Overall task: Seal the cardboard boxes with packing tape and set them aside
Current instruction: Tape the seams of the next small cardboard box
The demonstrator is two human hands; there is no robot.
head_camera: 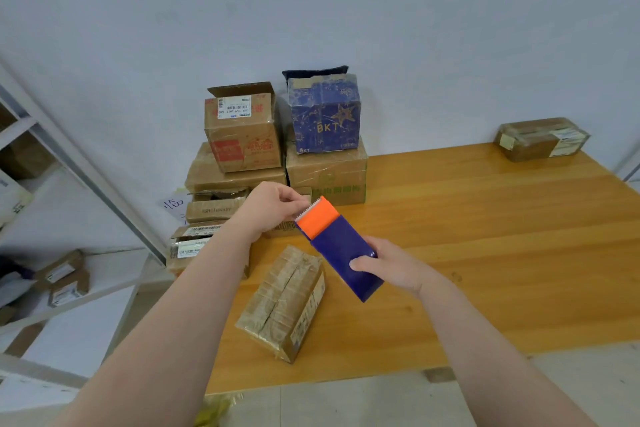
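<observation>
Above the smooth wooden table (485,253), the right hand (391,270) grips the glossy blue-and-orange tape dispenser (341,250) while the left hand (273,204) pinches at its toothed edge, over a flat, tape-wrapped cardboard box (287,302) lying near the table's front left edge, broad planks stretching rightward.

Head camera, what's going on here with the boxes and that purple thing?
A person stands at a wooden table. The right hand grips a purple tape dispenser in the air, and the left hand pinches at its orange toothed end, seemingly to draw out tape. A small cardboard box lies on the table just below the hands, untouched. A pile of boxes stands at the far left, and a lone box sits at the far right corner.
</observation>
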